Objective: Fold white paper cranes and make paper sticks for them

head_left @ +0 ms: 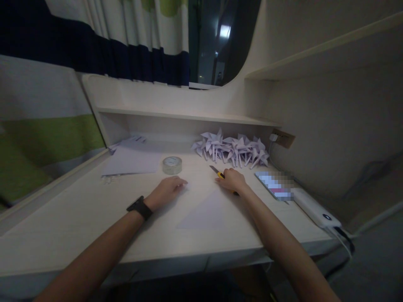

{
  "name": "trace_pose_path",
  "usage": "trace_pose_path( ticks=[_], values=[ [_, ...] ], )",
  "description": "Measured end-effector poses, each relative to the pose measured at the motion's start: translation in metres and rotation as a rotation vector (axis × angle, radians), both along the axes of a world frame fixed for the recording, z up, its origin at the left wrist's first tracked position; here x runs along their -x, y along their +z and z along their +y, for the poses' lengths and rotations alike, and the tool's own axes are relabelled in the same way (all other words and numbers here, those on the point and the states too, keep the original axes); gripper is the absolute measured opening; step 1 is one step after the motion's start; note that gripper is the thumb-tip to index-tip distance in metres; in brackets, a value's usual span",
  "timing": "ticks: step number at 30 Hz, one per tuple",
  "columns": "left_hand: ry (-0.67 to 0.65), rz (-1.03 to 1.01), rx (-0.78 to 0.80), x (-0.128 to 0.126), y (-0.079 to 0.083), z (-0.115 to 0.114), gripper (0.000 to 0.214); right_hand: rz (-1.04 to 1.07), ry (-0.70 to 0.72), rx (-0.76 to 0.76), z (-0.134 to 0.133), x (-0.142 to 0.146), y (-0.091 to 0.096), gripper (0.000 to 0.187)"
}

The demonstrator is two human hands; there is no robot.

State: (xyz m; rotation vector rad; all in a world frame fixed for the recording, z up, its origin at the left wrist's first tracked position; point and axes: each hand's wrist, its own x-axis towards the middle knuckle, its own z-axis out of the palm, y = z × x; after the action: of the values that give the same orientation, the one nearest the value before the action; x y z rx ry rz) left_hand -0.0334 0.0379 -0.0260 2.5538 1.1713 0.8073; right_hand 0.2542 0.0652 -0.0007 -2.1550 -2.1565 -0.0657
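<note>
My right hand [233, 181] is closed around a yellow utility knife [221, 175], its blade out and pointing up and to the left. To the left, my left hand [166, 191] has its fingers pressed together at the tips, with a small pale piece of paper [188, 186] at them, hard to make out against the desk. Between my forearms a white paper triangle [204, 214] lies flat on the desk. A roll of clear tape [172, 166] stands on its side face just beyond my left hand.
Several folded paper pinwheels [234, 149] are heaped at the back under the shelf [189, 116]. A stack of white paper [134, 157] lies back left. On the right are a phone [272, 184] with its screen lit and a white power bank [315, 207] with cables.
</note>
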Motion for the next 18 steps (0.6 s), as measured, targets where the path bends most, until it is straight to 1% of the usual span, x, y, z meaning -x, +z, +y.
trace_pose_path(
  ticks=[3, 6, 9, 12, 16, 18],
  values=[
    [-0.024, 0.014, -0.013, 0.000, 0.000, 0.000, 0.027, -0.005, -0.019, 0.053, 0.003, -0.001, -0.003, 0.048],
    [-0.059, 0.046, -0.035, 0.000, -0.002, 0.001, 0.027, -0.005, -0.033, 0.063, 0.006, -0.001, -0.005, 0.045],
    [-0.010, 0.051, -0.065, -0.001, -0.002, 0.001, 0.027, -0.007, -0.017, 0.046, 0.006, 0.000, -0.007, 0.041],
    [0.055, 0.034, -0.083, 0.000, 0.000, 0.002, 0.026, -0.003, 0.008, 0.012, 0.004, 0.004, -0.009, 0.040],
    [0.105, -0.046, -0.012, 0.005, 0.007, 0.003, 0.025, 0.008, 0.033, -0.036, -0.002, 0.009, -0.006, 0.042],
    [0.093, -0.056, 0.061, 0.007, 0.010, 0.002, 0.026, 0.019, 0.115, -0.065, -0.006, 0.011, -0.002, 0.041]
  ],
)
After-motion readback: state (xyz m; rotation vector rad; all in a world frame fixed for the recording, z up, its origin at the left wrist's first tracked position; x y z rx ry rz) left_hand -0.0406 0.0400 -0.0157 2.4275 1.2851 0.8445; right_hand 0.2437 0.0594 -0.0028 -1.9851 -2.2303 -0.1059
